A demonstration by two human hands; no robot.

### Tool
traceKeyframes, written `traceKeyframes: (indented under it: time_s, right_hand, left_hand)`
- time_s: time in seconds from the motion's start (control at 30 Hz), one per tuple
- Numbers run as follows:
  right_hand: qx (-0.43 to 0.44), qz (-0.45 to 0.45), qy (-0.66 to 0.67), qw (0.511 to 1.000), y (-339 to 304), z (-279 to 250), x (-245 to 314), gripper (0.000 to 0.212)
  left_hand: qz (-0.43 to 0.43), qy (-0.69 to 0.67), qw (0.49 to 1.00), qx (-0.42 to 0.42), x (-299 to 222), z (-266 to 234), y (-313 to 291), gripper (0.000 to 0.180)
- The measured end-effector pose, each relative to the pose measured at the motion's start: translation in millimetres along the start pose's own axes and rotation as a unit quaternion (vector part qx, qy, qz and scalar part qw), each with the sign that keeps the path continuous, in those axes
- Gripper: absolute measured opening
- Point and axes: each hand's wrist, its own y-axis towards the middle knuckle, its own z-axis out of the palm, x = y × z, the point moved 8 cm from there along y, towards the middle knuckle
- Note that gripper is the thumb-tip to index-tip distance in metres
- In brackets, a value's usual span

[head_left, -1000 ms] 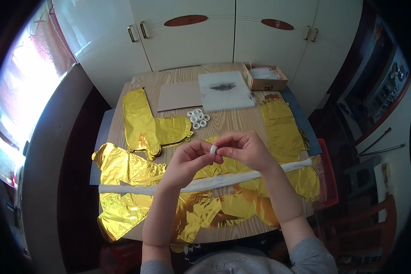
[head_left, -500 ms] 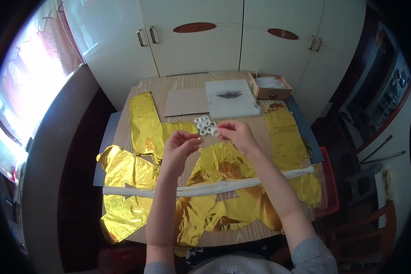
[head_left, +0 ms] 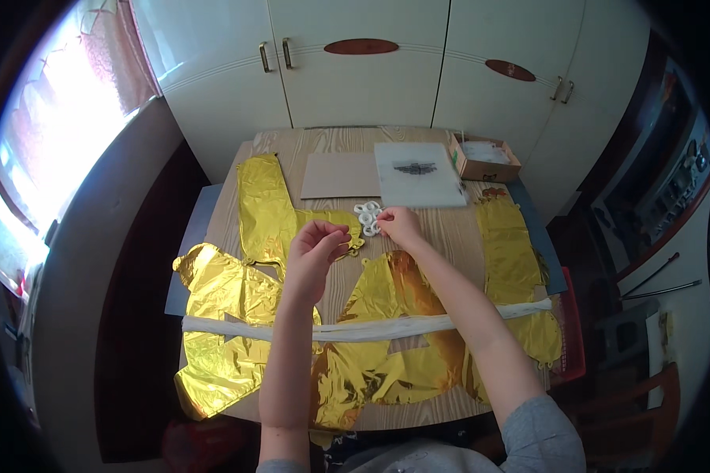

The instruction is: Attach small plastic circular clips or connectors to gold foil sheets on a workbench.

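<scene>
My right hand is closed at the fingertips on a small white roll, at the right edge of a cluster of white ring-shaped rolls. Its fingers partly cover that roll. My left hand hovers to the left, fingers curled into a pinch; whatever it holds, if anything, is too small to make out. Flat, deflated gold foil balloons lie around both hands: an L-shaped one at the far left, a crumpled one at the near left, one in the middle and another at the right.
A long white strip lies across the balloons. Toward the back are a beige board, a clear plastic bag with dark print and a small cardboard box with pale contents. White cupboards stand behind the wooden table.
My right hand has lowered with the white roll to the edge of the cluster. The left hand stays pinched in nearly the same place. The whole view has shifted slightly.
</scene>
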Motion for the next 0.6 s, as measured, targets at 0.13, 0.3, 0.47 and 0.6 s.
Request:
traceKeyframes:
  time_s: [0.13,0.3,0.47,0.6]
  right_hand:
    - [-0.053,-0.070,-0.096,0.991,-8.3,-7.1,16.4,0.015]
    - [-0.091,-0.107,-0.092,0.986,-13.0,-13.8,19.4,0.013]
    - [-0.117,-0.250,-0.115,0.954,-30.6,-13.3,39.4,0.011]
    - [-0.076,-0.336,-0.190,0.919,-40.8,1.3,55.7,0.011]
  left_hand:
    - [0.008,-0.006,1.000,0.010,-0.6,-0.1,0.5,0.005]
    - [0.013,-0.012,1.000,0.009,-2.4,2.1,-0.5,0.006]
    - [0.020,0.002,1.000,0.005,-3.5,0.6,-0.2,0.005]
    - [0.020,0.020,1.000,-0.002,-3.1,-1.4,-0.1,0.006]
